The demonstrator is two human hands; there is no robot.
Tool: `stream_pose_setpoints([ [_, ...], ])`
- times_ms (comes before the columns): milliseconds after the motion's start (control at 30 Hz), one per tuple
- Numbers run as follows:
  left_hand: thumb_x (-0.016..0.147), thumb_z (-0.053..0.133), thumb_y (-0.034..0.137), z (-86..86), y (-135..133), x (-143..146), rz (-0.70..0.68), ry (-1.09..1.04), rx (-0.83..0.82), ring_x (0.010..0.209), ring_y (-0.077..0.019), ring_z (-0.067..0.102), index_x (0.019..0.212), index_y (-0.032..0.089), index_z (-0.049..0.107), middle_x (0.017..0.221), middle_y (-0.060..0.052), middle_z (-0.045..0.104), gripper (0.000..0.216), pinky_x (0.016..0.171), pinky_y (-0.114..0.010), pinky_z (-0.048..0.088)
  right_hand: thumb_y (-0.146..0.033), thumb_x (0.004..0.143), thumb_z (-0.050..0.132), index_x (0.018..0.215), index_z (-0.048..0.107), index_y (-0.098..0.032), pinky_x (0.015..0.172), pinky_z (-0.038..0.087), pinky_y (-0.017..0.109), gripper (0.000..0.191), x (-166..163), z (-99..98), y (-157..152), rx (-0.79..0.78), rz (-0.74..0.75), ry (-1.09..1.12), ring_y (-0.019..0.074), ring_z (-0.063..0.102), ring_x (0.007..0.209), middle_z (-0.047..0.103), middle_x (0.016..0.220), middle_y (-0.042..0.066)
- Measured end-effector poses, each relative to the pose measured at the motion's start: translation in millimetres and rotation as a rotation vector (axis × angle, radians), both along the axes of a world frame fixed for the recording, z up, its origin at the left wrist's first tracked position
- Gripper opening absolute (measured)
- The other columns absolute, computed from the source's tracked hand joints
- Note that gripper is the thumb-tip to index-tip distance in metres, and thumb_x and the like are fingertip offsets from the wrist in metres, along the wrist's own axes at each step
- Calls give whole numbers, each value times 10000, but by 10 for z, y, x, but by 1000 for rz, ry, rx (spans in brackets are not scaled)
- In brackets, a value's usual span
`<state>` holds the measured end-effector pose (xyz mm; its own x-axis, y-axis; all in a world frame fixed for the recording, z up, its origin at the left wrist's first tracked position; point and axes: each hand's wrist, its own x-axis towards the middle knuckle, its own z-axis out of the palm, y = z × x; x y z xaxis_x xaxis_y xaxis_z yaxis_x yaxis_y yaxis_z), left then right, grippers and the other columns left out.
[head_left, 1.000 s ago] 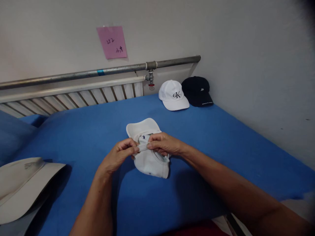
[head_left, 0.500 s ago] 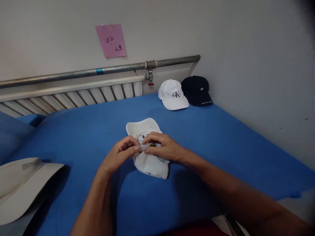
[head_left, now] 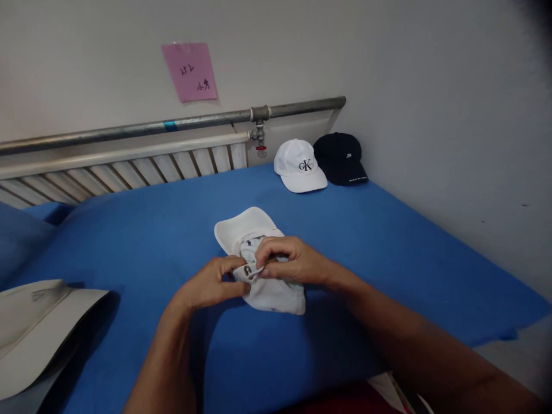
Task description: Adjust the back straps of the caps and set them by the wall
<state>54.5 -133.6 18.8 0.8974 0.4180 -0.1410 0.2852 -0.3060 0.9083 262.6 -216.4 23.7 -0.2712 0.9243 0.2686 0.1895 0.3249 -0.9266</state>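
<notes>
A white baseball cap (head_left: 276,297) rests upside down on the blue cover, its brim (head_left: 245,227) pointing away from me and its inside partly showing. Across its back runs the adjusting strap with a small metal buckle (head_left: 247,270). My right hand (head_left: 287,261) pinches the strap just right of the buckle. On the other side, my left hand (head_left: 222,282) has thumb and fingers around the cap's edge by the buckle, the fingertips partly hidden.
On the blue-covered surface (head_left: 142,241), a white cap with CK letters (head_left: 301,167) and a black cap (head_left: 340,158) sit at the back. Pale brimmed caps (head_left: 47,322) lie at left. A radiator (head_left: 150,172) and pipe (head_left: 207,122) line the wall, under a pink note (head_left: 190,72).
My left thumb has moved down and away from my right fingers, and the buckle now shows between the hands. The cap has turned slightly. The view has shifted a little to the right.
</notes>
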Motion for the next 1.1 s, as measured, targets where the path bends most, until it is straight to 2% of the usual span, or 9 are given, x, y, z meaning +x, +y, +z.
stream_pose_setpoints([
  [67, 793, 606, 248, 18, -23, -5, -72, 12, -120, 685, -121, 528, 914, 157, 658, 763, 5, 597, 160, 646, -231, 431, -156, 752, 678, 790, 649, -166, 728, 457, 256, 48, 41, -9, 9, -71, 14, 44, 119, 583, 761, 623, 795, -5],
  [133, 831, 566, 296, 3, -45, 2, -89, 84, -192, 539, -86, 473, 927, 152, 640, 660, 32, 530, 188, 519, -207, 404, -142, 759, 663, 799, 649, -164, 749, 466, 271, 47, 71, -25, 22, -42, 34, 21, 127, 595, 796, 631, 834, 6],
  [233, 842, 536, 305, -66, -78, 61, 3, 137, -227, 410, -61, 399, 908, 148, 622, 598, 59, 434, 191, 399, -197, 366, -113, 788, 623, 799, 658, -174, 842, 461, 309, 71, 79, -32, 32, 146, 30, -97, 143, 609, 894, 652, 892, 25],
  [367, 795, 578, 259, -117, -108, 163, 165, -32, -348, 485, -85, 522, 896, 139, 659, 676, 17, 538, 177, 490, -234, 479, -84, 791, 618, 802, 661, -189, 895, 445, 333, 114, 57, -27, 29, 295, -20, -109, 144, 613, 913, 676, 898, 26],
  [433, 750, 616, 213, -96, -109, 175, 243, -106, -458, 523, -95, 555, 873, 133, 683, 694, -2, 583, 161, 528, -244, 503, -73, 771, 631, 806, 661, -190, 872, 456, 326, 125, 52, -39, 27, 268, -38, -3, 148, 612, 913, 674, 900, 24],
  [533, 677, 690, 162, -38, -92, 140, 301, -184, -637, 591, -113, 585, 874, 133, 712, 757, -27, 630, 201, 551, -255, 534, -74, 763, 636, 809, 658, -188, 806, 469, 303, 125, 56, -64, 19, 145, -59, 124, 142, 613, 873, 655, 876, 14],
  [733, 640, 775, 222, 26, -27, 91, 407, -341, -856, 672, -159, 631, 922, 109, 735, 796, -73, 678, 306, 536, -274, 569, -130, 784, 648, 828, 653, -183, 760, 456, 282, 69, 47, -65, 5, 76, -44, 136, 127, 601, 818, 625, 845, 6],
  [933, 554, 827, 134, -3, -37, 158, 559, -403, -907, 569, -136, 630, 811, 129, 714, 696, -32, 677, 281, 459, -240, 551, -211, 814, 637, 839, 675, -191, 731, 447, 276, 50, 26, -85, 32, 109, -99, 67, 131, 577, 803, 628, 823, 13],
  [1100, 551, 818, 114, -23, -101, 215, 556, -444, -831, 523, -125, 603, 753, 138, 660, 625, -9, 647, 258, 430, -231, 532, -204, 786, 640, 803, 656, -187, 707, 436, 254, 29, -34, -86, 21, 79, -202, 53, 113, 559, 754, 604, 790, -4],
])
